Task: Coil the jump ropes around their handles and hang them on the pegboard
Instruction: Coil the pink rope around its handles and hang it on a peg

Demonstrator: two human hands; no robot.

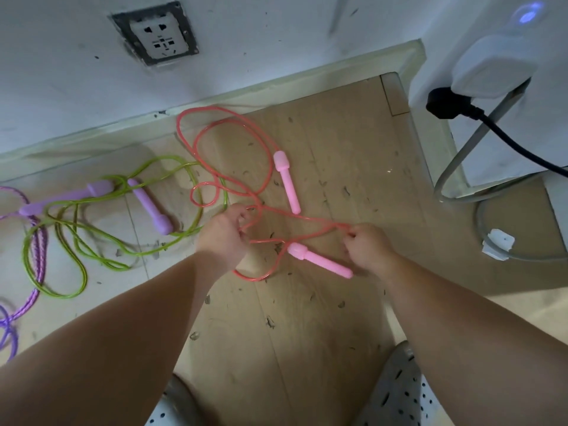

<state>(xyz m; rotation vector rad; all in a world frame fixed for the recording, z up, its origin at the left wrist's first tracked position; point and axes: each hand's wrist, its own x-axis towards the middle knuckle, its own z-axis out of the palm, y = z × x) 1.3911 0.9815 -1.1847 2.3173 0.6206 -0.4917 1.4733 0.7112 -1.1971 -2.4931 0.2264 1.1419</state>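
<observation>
Left hand [226,233]: you are pinching a loop of the pink jump rope [307,217] in curled fingers.
Right hand [367,249]: you are gripping the same cord, fingers curled around it.
Pink handles: one [287,181] is lying on the floor [307,318] beyond your hands; the other [319,261] is lying between them.
Green jump rope [25,256]: it is lying loose on the floor to your left.

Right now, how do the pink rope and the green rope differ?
The pink rope is pinched by both the left hand and the right hand; the green rope lies untouched. The pink rope ends in pink handles; the green rope meets a lilac handle. Both sprawl uncoiled on the floor.
</observation>
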